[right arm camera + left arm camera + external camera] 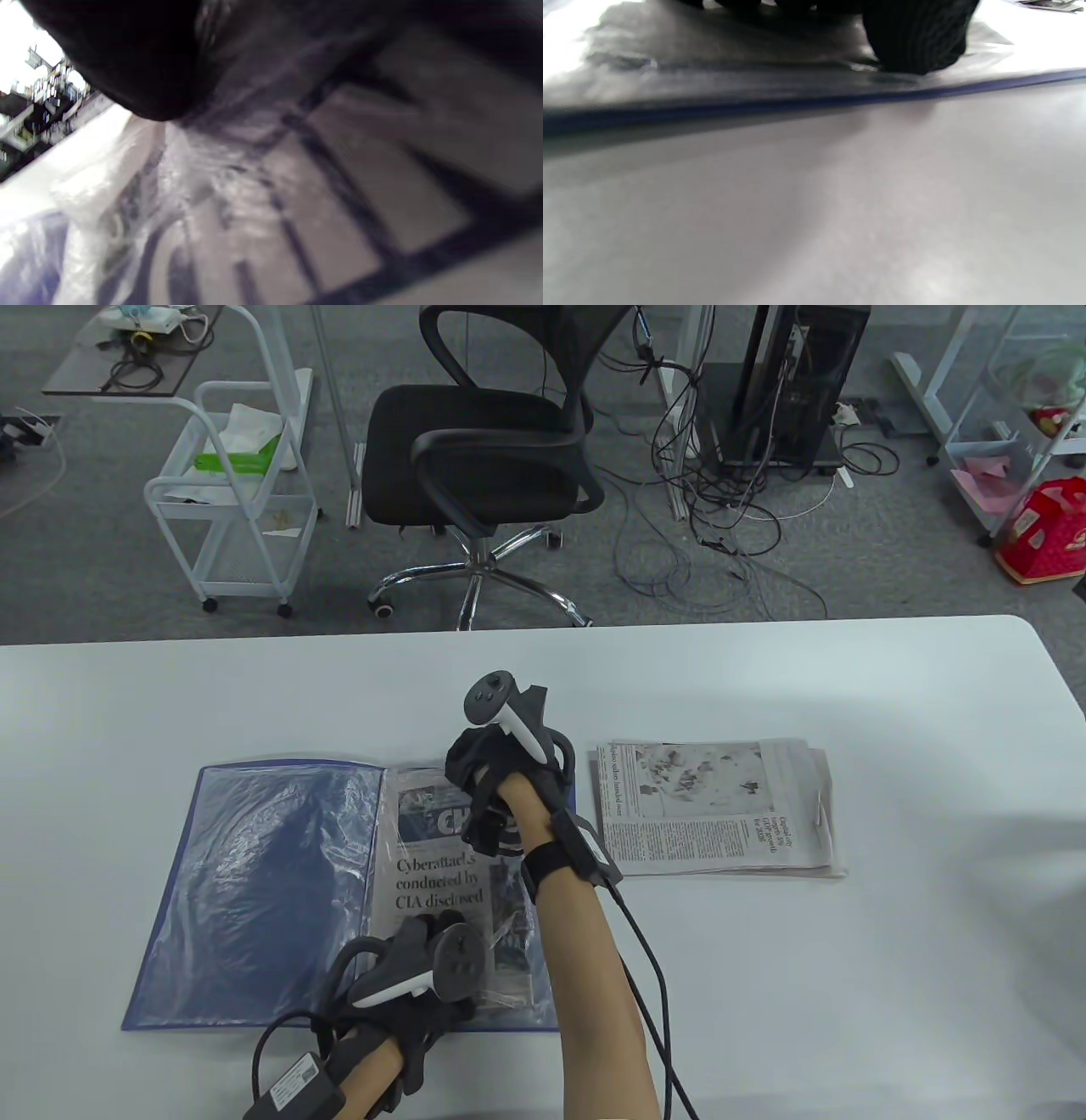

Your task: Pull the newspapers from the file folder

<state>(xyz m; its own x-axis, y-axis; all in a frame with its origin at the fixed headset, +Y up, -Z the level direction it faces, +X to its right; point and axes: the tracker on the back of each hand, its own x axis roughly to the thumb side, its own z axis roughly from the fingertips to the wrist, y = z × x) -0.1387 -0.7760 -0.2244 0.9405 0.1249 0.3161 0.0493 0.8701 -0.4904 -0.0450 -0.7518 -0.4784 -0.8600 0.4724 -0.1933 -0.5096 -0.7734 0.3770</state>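
A blue file folder [254, 891] lies open on the white table, its clear plastic sleeves crumpled. A newspaper [437, 874] with the headline "Cyberattacks conducted by CIA disclosed" sits in its right half. My right hand [484, 789] rests on the top of that newspaper, fingers hidden under the glove and tracker. My left hand [424, 984] presses on the folder's near edge; in the left wrist view a gloved fingertip [916, 42] touches the sleeve above the blue edge [814, 103]. The right wrist view shows blurred sleeve plastic [169, 190] over the print.
A second folded newspaper [717, 810] lies on the table right of the folder. A black office chair [484, 449], a white cart [237, 492] and cables stand beyond the table's far edge. The table [891, 967] stretches right of the papers.
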